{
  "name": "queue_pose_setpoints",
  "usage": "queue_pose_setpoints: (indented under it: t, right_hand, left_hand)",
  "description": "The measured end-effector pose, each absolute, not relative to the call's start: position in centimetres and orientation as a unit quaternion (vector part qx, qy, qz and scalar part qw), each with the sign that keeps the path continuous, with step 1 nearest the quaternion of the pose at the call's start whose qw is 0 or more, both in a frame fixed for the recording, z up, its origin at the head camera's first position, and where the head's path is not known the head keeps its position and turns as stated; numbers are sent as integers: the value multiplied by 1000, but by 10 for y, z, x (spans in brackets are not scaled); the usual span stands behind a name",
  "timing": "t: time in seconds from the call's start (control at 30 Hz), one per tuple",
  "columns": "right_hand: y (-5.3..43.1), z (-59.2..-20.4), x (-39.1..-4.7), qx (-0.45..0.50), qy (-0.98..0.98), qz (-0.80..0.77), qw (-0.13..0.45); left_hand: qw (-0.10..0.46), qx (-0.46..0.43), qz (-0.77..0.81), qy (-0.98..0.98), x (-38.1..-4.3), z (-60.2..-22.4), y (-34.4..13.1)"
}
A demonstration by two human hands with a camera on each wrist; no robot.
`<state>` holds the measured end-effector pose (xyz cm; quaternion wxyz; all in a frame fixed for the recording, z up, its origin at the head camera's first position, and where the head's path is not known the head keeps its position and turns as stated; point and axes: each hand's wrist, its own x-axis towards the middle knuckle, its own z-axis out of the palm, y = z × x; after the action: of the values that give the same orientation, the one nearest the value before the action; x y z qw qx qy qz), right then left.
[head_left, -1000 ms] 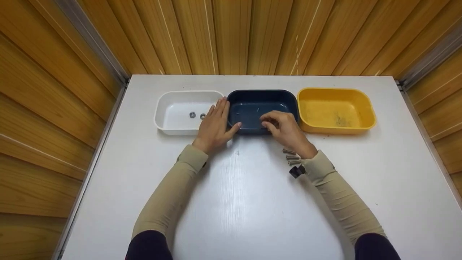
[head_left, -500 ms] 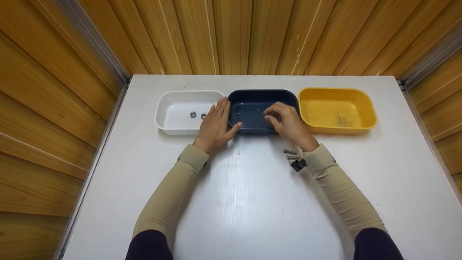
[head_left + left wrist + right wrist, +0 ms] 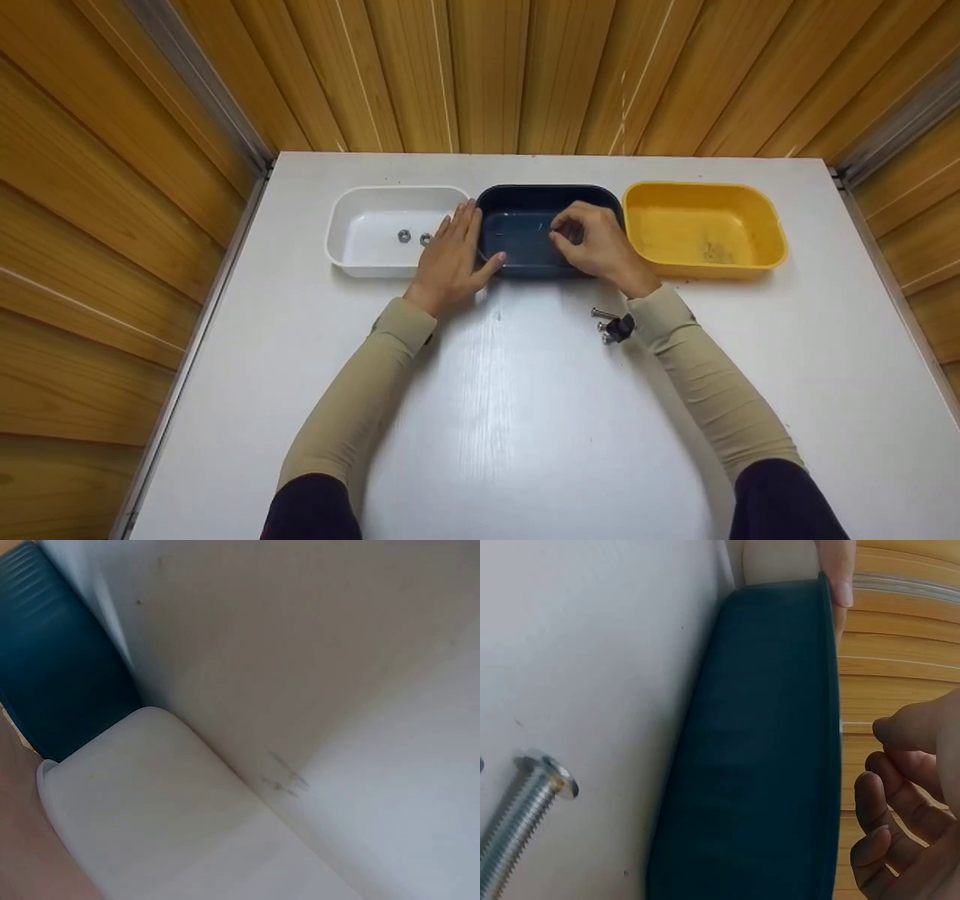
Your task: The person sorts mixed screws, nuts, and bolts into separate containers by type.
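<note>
Nearest, three bolts [image 3: 604, 313] are lying on the table [image 3: 487, 420], right of the middle, a black wrist device [image 3: 620, 328] partly hiding them. Beyond, the right hand [image 3: 597, 241] is hovering over the right part of the dark blue tray [image 3: 536, 271], its grip curling, thumb and forefinger nearly meeting; I cannot tell whether it is pinching anything. The left hand [image 3: 450, 259] is lying flat, fingers straight, across where the white tray [image 3: 371, 271] and blue tray are meeting, gripping nothing. Farther in, two nuts [image 3: 404, 236] are sitting inside the white tray; a yellow tray [image 3: 709, 272] is standing at right. The step in hand seems to be fingertip work over the blue tray, the left hand probably steadying; the next move is likely calling for fingertips clearing the rim.
</note>
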<state>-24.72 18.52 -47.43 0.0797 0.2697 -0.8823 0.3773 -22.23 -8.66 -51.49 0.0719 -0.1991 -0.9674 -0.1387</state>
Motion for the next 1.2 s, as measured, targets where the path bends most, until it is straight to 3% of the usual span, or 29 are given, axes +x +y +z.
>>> queue_pose_setpoints:
  t: [0.4, 1.2]
  right_hand:
    - [183, -480, -267, 240, -897, 362, 86]
    - [180, -490, -285, 197, -922, 331, 37]
  left_hand:
    - [72, -199, -139, -967, -224, -515, -85]
    - [75, -199, -143, -967, -223, -516, -87]
